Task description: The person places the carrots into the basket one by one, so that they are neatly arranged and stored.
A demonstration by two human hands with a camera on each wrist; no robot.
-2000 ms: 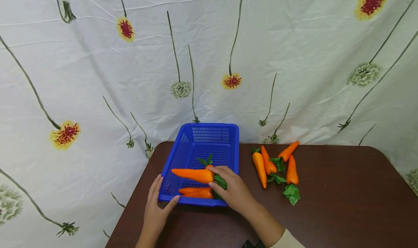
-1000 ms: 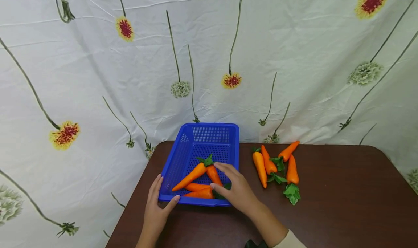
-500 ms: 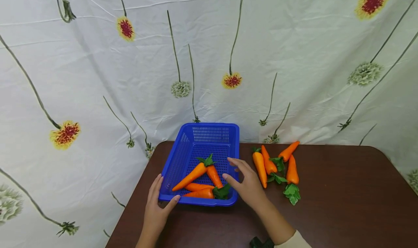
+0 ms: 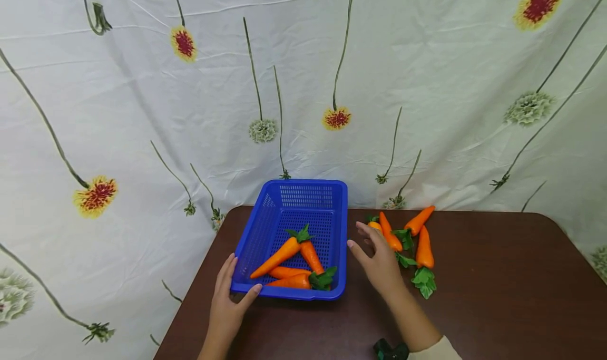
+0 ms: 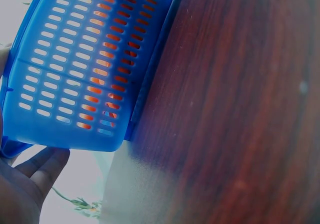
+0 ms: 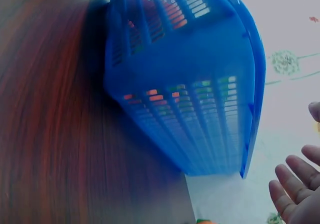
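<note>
My left hand [image 4: 225, 307] holds the front-left corner of a blue plastic basket [image 4: 313, 298], thumb on the front rim and fingers along the left side. In the left wrist view, fingers [image 5: 47, 169] lie against the slotted basket wall [image 5: 95, 142]. Several orange carrots with green tops lie in the basket, among them one slanting carrot [image 4: 277, 259] over the others. My right hand [image 4: 383, 265] hovers just right of the basket with nothing in it, thumb and fingers apart. It partly covers a yellow-orange carrot [image 4: 374, 226] in the loose group on the table.
Right of the basket lie more carrots, including an upright-pointing carrot [image 4: 389, 233], a far carrot [image 4: 420, 220] and a right-hand carrot [image 4: 424, 249]. The dark wooden table [image 4: 498, 286] meets a flowered cloth [image 4: 303, 86] behind. A black object [image 4: 391, 349] sits beside the right sleeve.
The right hand has let go of a carrot, which now lies slanted on the others in the basket. That hand has moved right, out over the table; the left hand stays put.
</note>
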